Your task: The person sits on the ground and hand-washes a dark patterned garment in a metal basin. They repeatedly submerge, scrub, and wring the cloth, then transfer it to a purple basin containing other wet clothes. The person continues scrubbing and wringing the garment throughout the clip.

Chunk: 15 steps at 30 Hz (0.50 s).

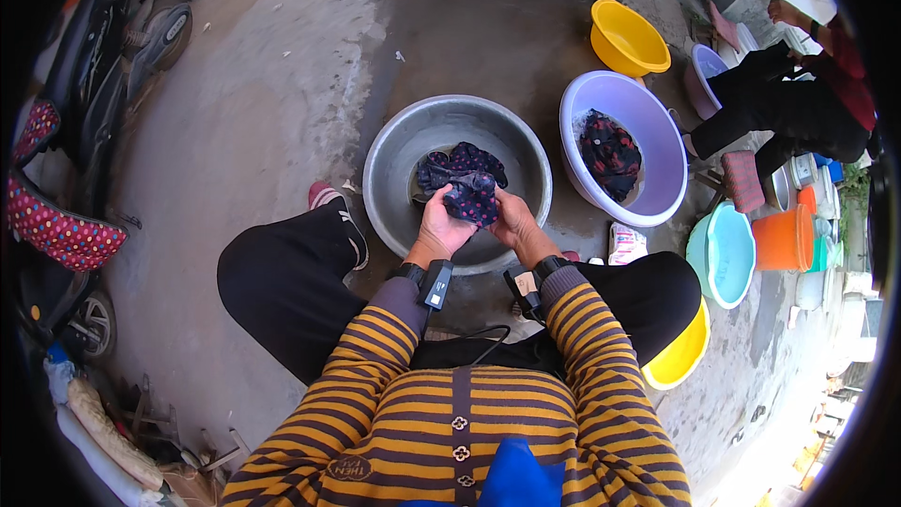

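Note:
A wet dark cloth with pink and red dots (475, 179) is bunched over a round grey metal basin (394, 155) on the ground between my knees. My left hand (445, 224) grips the near left side of the cloth, its thumb on top. On the near right side, my right hand (515, 217) pinches the same cloth. Part of the fabric lies down in the basin, beyond my fingers. Both wrists, above the basin's near rim, wear black straps with small devices.
Right of the basin, a lavender tub (662, 148) holds dark red-patterned cloth (611, 155). Beyond it are a yellow basin (626, 35) and a seated person (774, 98). A turquoise basin (725, 253), an orange bucket (783, 238) and a printed packet (626, 244) stand nearer. A motor scooter (91, 120) is at left.

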### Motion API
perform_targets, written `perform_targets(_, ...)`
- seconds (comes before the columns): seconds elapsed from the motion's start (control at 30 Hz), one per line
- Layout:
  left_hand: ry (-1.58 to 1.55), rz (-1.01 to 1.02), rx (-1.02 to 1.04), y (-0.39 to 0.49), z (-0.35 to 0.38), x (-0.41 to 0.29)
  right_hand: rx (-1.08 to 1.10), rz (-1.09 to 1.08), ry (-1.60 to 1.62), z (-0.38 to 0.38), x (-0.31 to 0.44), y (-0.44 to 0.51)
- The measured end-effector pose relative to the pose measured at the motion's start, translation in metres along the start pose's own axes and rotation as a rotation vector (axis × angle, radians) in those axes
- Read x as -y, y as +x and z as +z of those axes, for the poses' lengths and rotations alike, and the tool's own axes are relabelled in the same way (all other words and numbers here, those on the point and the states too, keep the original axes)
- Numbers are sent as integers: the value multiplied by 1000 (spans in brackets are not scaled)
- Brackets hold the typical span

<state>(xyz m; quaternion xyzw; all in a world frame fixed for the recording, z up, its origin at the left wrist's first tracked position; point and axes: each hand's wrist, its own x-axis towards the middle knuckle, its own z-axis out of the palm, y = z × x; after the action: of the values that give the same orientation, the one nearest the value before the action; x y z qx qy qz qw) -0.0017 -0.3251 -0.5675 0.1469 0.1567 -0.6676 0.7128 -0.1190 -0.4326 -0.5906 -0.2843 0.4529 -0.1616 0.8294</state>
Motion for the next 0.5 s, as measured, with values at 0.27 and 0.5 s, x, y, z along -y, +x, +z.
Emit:
perform_targets(0.27,200,-6,-203,6,-38,-1,-229,-142,-138,-11,7,13)
perform_targets(0.5,109,155,-294,11,-44,-4,-520,-218,-283,-10,6,6)
